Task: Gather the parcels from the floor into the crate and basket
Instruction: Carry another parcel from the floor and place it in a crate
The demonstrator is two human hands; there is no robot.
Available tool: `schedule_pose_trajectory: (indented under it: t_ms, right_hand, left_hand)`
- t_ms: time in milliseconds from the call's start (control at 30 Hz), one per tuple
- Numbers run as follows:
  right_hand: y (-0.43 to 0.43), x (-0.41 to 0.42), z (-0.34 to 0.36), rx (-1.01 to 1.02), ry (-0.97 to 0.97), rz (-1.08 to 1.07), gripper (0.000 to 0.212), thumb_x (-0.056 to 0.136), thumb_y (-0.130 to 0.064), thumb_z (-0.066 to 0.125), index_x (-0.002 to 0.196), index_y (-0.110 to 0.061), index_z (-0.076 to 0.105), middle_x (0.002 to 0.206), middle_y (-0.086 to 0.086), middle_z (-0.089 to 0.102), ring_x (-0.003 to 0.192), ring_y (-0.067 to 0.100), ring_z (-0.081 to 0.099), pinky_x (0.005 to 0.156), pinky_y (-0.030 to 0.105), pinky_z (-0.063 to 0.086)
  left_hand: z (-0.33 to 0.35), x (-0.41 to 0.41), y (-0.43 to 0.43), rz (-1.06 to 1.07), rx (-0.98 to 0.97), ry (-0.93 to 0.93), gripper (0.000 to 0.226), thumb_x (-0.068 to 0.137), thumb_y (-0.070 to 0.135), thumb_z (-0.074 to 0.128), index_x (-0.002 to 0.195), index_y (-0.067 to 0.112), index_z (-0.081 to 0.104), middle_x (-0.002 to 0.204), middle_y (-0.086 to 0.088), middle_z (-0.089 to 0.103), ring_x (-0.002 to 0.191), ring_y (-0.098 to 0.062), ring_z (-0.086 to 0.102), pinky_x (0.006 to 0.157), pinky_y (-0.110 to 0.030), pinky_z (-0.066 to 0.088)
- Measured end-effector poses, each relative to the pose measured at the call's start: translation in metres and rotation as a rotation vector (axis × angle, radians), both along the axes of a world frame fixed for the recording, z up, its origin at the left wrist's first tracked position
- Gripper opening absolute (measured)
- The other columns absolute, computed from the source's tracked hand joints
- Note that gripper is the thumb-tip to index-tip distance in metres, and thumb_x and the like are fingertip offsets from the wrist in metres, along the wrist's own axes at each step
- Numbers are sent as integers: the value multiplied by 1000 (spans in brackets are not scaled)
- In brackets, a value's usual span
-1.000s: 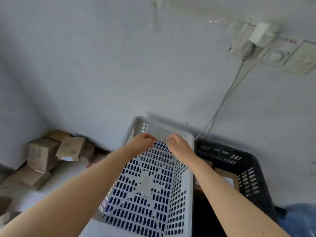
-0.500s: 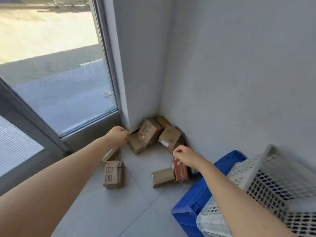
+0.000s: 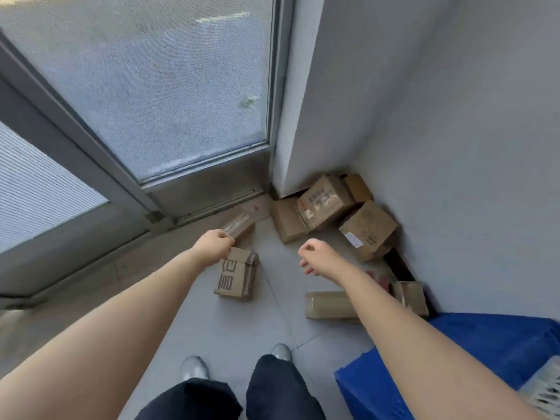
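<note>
Looking down from head height, two dark trouser legs and grey shoes [image 3: 194, 366] stand on a pale tiled floor [image 3: 212, 328]. At the lower right sits a blue crate [image 3: 472, 353], with a corner of a white basket [image 3: 545, 389] just showing at the frame edge.

Both bare arms reach forward. The left hand [image 3: 213, 247] is curled, its grip at the top edge of a small cardboard box [image 3: 235, 278] with dark printed marks; whether the fingers have actually closed on it cannot be told. The right hand [image 3: 315, 257] hangs loosely curled above the floor with nothing in its grip. Under the right forearm lies a taped parcel [image 3: 327, 304], and a smaller one [image 3: 410, 297] rests by the wall.

Farther off, a flat parcel [image 3: 238, 227] lies near the glass door [image 3: 151, 86], and a heap of brown boxes [image 3: 330, 204] is wedged into the corner.

Risks: a one-handed pinch on the box's edge may slip and drop it. Pulling one box from the leaning heap could topple the others. The loose parcels near the feet are easy to trip on.

Compared with half a second ago, the view tilts further down, so the feet now show. The basket has nearly left the frame. The left hand has dropped toward the printed box.
</note>
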State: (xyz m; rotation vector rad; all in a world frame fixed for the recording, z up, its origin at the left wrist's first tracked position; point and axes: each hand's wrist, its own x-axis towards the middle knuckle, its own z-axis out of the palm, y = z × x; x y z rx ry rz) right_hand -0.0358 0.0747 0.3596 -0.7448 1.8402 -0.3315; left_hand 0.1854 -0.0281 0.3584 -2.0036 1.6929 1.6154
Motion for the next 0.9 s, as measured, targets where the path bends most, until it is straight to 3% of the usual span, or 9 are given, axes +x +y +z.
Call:
schedule_pose_trajectory:
  t_ms: [67,233,300,367,433,600,700,800,900]
  right_hand:
    - [-26,8,-64,-2,3,39,9,99,-13,43,92,-10,48,81,8,55,59,16,47,45,16,37]
    - [-77,25,-265,-1,16,68,14,100,-14,47,86,-12,47,78,10,51,57,17,46,59,28,38]
    - [-98,28,-343,8,20,134,11,100,-17,51,90,-12,51,80,7,51,60,17,47,54,25,36]
    - [-120,29,-409,-38,41,164,13,99,-20,54,98,-8,56,85,6,53,70,19,49,57,27,35]
    - [-145,30,-455,-98,87,181,22,98,-26,54,106,-6,58,89,4,56,77,18,51,62,28,37]
    - [-205,44,-532,-143,95,291,34,100,-47,46,116,-17,50,98,-6,58,100,18,57,78,30,41]
    - [-224,55,-561,-165,-75,110,66,95,-61,46,143,-16,38,135,4,55,113,22,60,93,39,52]
    - [-222,63,-582,-142,-343,-216,77,84,-67,58,141,-20,35,128,6,59,106,26,65,80,45,59]
    - [-216,54,-605,-208,-506,-455,70,81,-63,66,136,-25,47,122,3,65,109,25,63,93,49,52]
  left_hand:
    - [-64,9,-18,6,-29,-32,27,96,13,44,109,2,65,93,-10,59,87,-28,57,74,-31,43]
    - [-253,25,-71,-17,-49,-127,18,94,16,41,96,14,59,109,-11,61,104,-30,59,87,-36,50]
    - [-324,26,-102,-3,-30,-144,24,95,20,42,113,17,57,131,-16,51,118,-34,51,97,-40,47]
    - [-389,26,-135,40,-70,-193,48,97,28,43,143,15,40,150,-18,28,132,-38,38,107,-42,38]
    - [-440,24,-164,114,-177,-211,55,97,29,41,149,11,30,153,-20,20,136,-40,33,108,-39,34]
    - [-527,26,-216,104,-338,-173,31,101,14,39,118,-1,60,122,-23,58,119,-36,53,87,-34,42]
    - [-563,29,-233,137,-379,-67,29,99,11,45,117,1,65,122,-18,63,102,-29,61,78,-26,47]
    - [-586,16,-227,126,-312,211,20,96,11,56,110,7,69,99,-10,67,67,-9,61,50,-12,45]
    - [-598,-2,-214,81,-172,213,54,89,47,60,132,14,55,117,-3,60,94,-15,60,69,-21,51]
